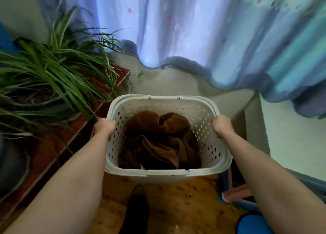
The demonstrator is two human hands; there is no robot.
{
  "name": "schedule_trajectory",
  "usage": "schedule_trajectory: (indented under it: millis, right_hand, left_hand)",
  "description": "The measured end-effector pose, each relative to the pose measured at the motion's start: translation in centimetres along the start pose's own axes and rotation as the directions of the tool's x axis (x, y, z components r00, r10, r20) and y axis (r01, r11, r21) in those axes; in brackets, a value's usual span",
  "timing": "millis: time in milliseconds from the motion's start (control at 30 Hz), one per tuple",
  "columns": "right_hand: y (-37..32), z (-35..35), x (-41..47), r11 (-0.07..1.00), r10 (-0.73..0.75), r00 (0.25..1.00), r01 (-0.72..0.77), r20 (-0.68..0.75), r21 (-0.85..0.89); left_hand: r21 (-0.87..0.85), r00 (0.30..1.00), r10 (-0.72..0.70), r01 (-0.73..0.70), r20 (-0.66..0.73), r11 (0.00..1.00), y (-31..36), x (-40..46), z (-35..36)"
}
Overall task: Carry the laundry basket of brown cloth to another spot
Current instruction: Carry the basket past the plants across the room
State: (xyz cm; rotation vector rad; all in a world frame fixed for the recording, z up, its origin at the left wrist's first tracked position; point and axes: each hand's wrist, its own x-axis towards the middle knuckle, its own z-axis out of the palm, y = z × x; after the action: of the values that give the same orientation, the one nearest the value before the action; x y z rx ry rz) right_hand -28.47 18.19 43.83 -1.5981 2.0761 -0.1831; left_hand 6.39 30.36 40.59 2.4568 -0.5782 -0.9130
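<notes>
Both grips are on the basket (210, 145), held in front of the body, one on each short side rim. Left hand (104, 128) is closed over the left rim; its fingers wrap outside and under, hidden by the rim and the back of the hand. Right hand (222, 125) is closed over the right rim, fingertips curled inward over the edge, thumb side hidden.

Brown cloth (158, 142) lies crumpled inside the basket, between the two grips, filling the bottom; the basket floor is hidden under it. A small pale tag shows at the cloth's near edge, too small to read. No writing is legible anywhere.

Basket underside and whether it touches the floor: cannot tell. The near wall hides what is directly below.

Left of the left grip: plant (53, 62), its leaves reaching close to the rim, set on a red-brown tiled ledge (58, 145). Its pot is mostly hidden by leaves.

Beyond the basket: curtain (194, 27), blurred, hem hanging above a pale wall.

Right of the right grip: pale surface (291, 136), cut off by the frame edge.

Below the grips: yellow-brown floor (176, 207), a dark shoe (135, 210), blue and pink objects at lower right, unclear.
</notes>
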Motion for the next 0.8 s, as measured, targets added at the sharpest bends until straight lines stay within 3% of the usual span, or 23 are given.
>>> schedule_trajectory:
  millis: [433, 800]
  right_hand:
    - [-2.7, 5.0, -17.9, 0.948, -0.226, 0.964, 0.251, 0.142, -0.195]
    - [-8.8, 16.0, -41.1, 0.850, -0.401, 0.888, 0.452, 0.224, -0.272]
  left_hand:
    - [-0.134, 0.973, -0.218, 0.207, -0.072, 0.969, -20.7, -14.4, -10.5]
    - [-0.362, 0.894, -0.423, 0.348, -0.149, 0.865, -44.8, -25.2, -22.9]
